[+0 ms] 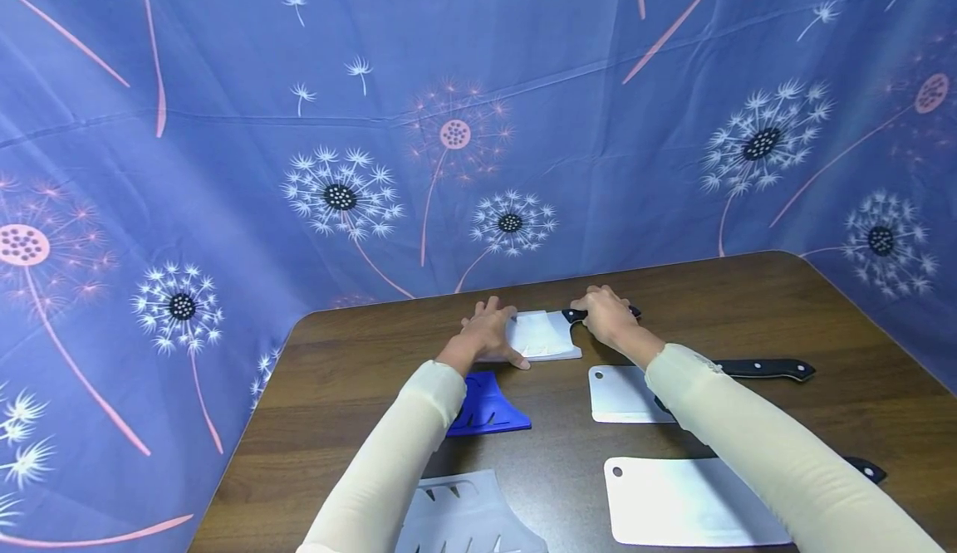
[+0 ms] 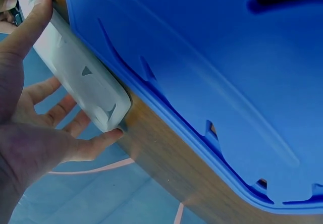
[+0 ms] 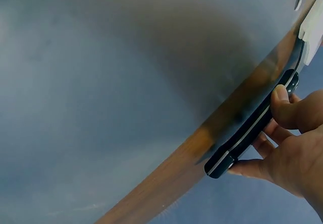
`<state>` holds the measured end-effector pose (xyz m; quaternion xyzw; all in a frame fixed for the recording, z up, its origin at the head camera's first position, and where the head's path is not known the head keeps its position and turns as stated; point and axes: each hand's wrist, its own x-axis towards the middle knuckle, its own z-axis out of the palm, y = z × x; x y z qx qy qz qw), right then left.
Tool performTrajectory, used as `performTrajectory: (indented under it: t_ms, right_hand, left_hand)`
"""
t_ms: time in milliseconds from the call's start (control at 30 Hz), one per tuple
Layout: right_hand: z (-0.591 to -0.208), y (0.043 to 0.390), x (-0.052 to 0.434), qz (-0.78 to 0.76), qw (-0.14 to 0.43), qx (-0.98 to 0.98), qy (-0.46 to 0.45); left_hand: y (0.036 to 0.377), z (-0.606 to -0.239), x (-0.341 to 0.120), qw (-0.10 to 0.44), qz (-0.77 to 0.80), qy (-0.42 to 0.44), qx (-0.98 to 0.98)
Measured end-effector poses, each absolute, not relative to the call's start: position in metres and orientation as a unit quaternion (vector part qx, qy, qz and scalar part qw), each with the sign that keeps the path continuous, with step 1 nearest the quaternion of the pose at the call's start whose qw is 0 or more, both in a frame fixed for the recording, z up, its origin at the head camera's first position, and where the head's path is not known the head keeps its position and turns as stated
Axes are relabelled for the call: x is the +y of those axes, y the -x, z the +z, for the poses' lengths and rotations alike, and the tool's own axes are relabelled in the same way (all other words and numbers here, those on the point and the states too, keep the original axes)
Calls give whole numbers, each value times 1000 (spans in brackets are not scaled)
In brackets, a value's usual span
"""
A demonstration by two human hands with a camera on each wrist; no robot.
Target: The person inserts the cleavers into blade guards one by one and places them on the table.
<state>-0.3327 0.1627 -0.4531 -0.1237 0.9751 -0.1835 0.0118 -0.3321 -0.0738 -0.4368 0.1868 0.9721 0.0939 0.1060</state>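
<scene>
White plastic covers the blade of the far knife (image 1: pixel 549 335), which lies flat at the back of the surface (image 1: pixel 748 304), close to the blue cloth (image 1: pixel 478 121). This cover (image 1: pixel 540 335) sits between the two hands. The left hand (image 1: pixel 489 333) is curled round the cover's left end, thumb on one edge and fingers under the other. The right hand (image 1: pixel 607 317) is wrapped round the black handle (image 1: pixel 574 315). The wrist views show both grips from close up.

What could go wrong? The blade is sharp, and the hands are on both ends of it. I think that if the right hand pulls or pushes crooked, the blade may jam in the cover, or cut through its side near the left fingers (image 2: pixel 55 110). A quick tug could make the knife jump out and swing.

Two more big knives lie nearer the person: the middle knife (image 1: pixel 624 393) and the near knife (image 1: pixel 688 503), both bare. The right sleeve (image 1: pixel 755 445) hangs just over them. If the arm drops or drags back, it may bump a blade or push a knife off the edge.

A blue cover (image 1: pixel 486 406) and a clear cover (image 1: pixel 467 516) lie under the left arm and could get knocked away too.
</scene>
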Motion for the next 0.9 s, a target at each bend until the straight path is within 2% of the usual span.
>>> performTrajectory:
  t_ms: [300,900]
  right_hand:
    - [-455,332,167,-174,20,977,121]
    - [-439,321,185,-194,-32,970,141]
  left_hand:
    - [328,-437,-73,120,89,-184,971]
    - [323,-428,-88,112,108,-183,971]
